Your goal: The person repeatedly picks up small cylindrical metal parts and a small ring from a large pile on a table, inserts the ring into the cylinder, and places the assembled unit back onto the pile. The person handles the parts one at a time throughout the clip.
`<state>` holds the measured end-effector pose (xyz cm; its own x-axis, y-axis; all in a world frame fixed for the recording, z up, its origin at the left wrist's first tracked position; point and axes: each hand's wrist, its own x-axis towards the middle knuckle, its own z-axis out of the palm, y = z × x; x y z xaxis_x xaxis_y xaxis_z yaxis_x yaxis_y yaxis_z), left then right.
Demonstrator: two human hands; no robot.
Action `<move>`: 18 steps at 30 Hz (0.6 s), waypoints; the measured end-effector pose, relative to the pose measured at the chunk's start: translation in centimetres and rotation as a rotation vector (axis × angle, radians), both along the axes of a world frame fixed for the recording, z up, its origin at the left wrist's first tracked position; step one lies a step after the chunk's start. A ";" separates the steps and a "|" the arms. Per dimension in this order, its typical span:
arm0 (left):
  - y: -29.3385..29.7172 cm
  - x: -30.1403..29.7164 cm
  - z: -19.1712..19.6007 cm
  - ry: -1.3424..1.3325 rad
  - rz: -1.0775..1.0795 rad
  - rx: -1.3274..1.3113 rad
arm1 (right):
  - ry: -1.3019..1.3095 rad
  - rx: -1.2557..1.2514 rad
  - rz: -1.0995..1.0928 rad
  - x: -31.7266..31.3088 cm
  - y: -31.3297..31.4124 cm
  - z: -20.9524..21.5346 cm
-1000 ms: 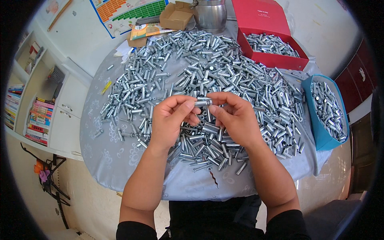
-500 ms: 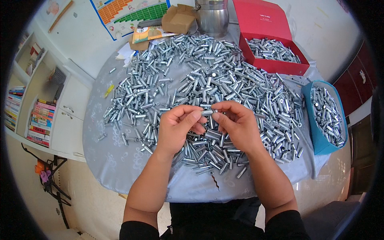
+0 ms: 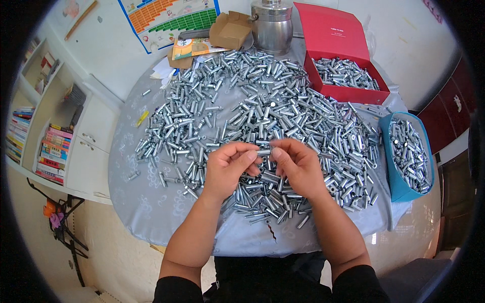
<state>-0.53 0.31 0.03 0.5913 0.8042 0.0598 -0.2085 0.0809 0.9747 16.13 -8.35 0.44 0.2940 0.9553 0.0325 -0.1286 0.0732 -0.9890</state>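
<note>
Above the near middle of the heap, my left hand (image 3: 227, 166) pinches a short, shiny metal sleeve (image 3: 263, 152) between thumb and forefinger. The sleeve lies about level, pointing toward my other hand. At its right end are the thumb and bent fingers of my right hand (image 3: 300, 166), closed together; whether they turn or fit a part there is too small to see. Beneath both hands spreads a heap of loose metal sleeves and bolts (image 3: 283, 113). Some of these are plain tubes, others have a bolt or nut at the end.
A red lidded box (image 3: 348, 94) of metal parts stands at the back right. At the right edge is a blue bin (image 3: 399, 182), also filled. A steel pot (image 3: 273, 30) and a small cardboard box (image 3: 230, 30) stand behind. A yellow-green tool (image 3: 142, 118) lies left on the grey tablecloth (image 3: 134, 197).
The whole view has shifted slightly, so the table sits a little lower. My right fingers have loosened and shifted a little at the sleeve's end; my left hand keeps its pinch.
</note>
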 end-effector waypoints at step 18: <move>0.3 0.0 -0.2 -0.013 0.018 -0.031 | -0.059 -0.031 -0.127 0.1 0.1 0.1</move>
<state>-0.49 0.60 -0.19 0.5760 0.8163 0.0419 -0.2228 0.1075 0.9689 16.25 -8.20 0.54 0.4110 0.9113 0.0248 -0.0614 0.0548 -0.9966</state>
